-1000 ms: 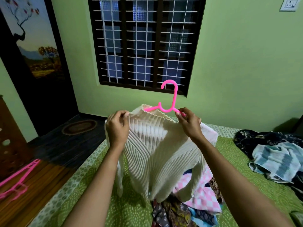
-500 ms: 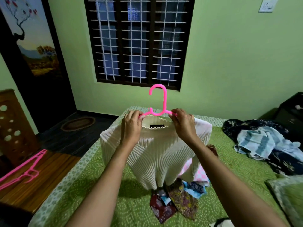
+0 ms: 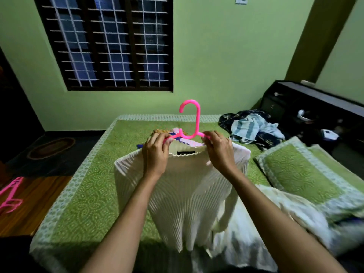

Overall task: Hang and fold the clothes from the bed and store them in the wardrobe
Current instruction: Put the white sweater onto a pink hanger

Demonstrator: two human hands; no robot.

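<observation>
Head: pink hanger in cream sweater

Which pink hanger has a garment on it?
The pink hanger gripped by the left hand and right hand, carrying the cream sweater; the spare hangers lie bare on the wooden surface, left.

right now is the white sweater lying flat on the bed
No, the white sweater hangs from the pink hanger, which the left hand and right hand hold up over the bed.
</observation>
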